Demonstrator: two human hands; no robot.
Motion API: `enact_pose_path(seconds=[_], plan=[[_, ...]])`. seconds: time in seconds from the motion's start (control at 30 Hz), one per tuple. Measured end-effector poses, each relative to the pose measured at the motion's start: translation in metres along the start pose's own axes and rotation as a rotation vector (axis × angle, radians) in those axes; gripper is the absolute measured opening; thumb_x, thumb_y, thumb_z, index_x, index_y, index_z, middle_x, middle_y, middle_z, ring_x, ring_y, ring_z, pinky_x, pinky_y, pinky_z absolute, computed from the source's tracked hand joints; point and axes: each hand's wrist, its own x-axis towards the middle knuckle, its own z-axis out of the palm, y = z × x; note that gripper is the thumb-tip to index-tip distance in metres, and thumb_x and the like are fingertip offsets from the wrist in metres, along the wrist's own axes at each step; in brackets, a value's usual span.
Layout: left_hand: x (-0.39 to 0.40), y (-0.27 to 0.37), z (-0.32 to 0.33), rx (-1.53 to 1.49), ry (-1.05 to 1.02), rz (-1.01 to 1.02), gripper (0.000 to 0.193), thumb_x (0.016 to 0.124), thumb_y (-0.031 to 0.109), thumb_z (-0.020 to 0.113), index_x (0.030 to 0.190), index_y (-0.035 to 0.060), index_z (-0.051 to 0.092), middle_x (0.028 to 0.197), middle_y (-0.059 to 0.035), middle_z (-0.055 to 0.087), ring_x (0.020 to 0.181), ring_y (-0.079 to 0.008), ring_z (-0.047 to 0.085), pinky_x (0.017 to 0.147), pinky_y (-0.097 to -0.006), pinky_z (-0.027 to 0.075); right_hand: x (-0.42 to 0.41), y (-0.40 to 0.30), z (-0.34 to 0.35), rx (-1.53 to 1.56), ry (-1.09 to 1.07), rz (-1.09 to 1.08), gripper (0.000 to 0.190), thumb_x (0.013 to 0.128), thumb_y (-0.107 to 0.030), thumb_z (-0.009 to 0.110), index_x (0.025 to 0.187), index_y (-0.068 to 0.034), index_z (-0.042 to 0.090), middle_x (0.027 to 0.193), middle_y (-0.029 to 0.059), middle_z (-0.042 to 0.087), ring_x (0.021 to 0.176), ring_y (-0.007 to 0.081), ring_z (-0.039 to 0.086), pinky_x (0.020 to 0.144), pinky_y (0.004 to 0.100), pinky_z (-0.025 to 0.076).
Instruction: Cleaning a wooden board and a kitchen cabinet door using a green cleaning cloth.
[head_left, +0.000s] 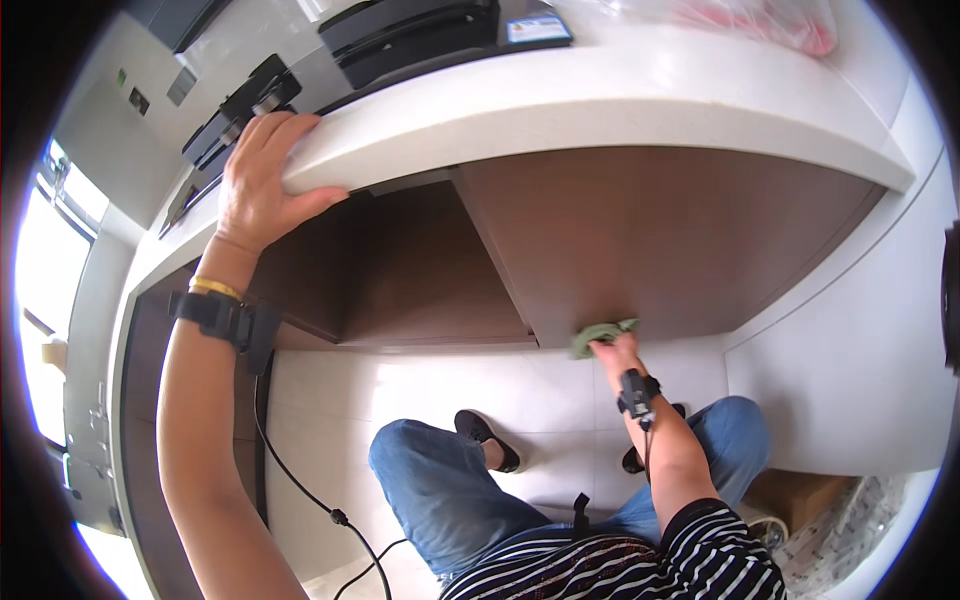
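Observation:
My left hand (259, 176) rests on the front edge of the white countertop (600, 97), its thumb spread along the edge and its other fingers beside the knobs of a black gas hob (251, 105). My right hand (619, 352) holds a green cloth (604, 335) against the lower part of a brown cabinet door (637, 232). Part of the cloth is hidden by the fingers. Left of this door, the dark cabinet compartment (427, 262) stands uncovered. Both wrists carry black strapped devices.
A plastic bag with something red (780, 22) lies on the countertop at the back right. A pale panel (847, 352) bounds the right side. A cardboard box (802, 491) and plastic wrapping (840, 532) sit low at the right. A black cable (300, 480) hangs beside my left arm.

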Motion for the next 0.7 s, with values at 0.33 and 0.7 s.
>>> enact_pose_path(seconds=[0.33,0.7], plan=[[-0.02,-0.015,0.002,-0.027,0.027,-0.03,0.063,0.064,0.043,0.079,0.108,0.003,0.06,0.103,-0.0127,0.058,0.094,-0.0325,0.056,0.084,-0.0386,0.047,-0.239,-0.02,0.185,-0.174,-0.449,-0.698,0.041,0.099,-0.033,0.045,0.128,-0.004,0.046,0.143,0.0128,0.037,0.132,0.0332,0.032,0.112,0.0521,0.018],[-0.01,-0.017,0.0,-0.045,0.14,0.021,0.06,0.066,0.059,0.072,0.088,0.004,0.062,0.083,-0.012,0.056,0.086,-0.0306,0.056,0.076,-0.0391,0.048,-0.139,0.04,0.142,-3.013,-0.792,-1.471,0.057,0.086,-0.02,0.057,0.14,-0.013,0.039,0.142,0.013,0.04,0.134,0.0307,0.034,0.107,0.053,0.027]])
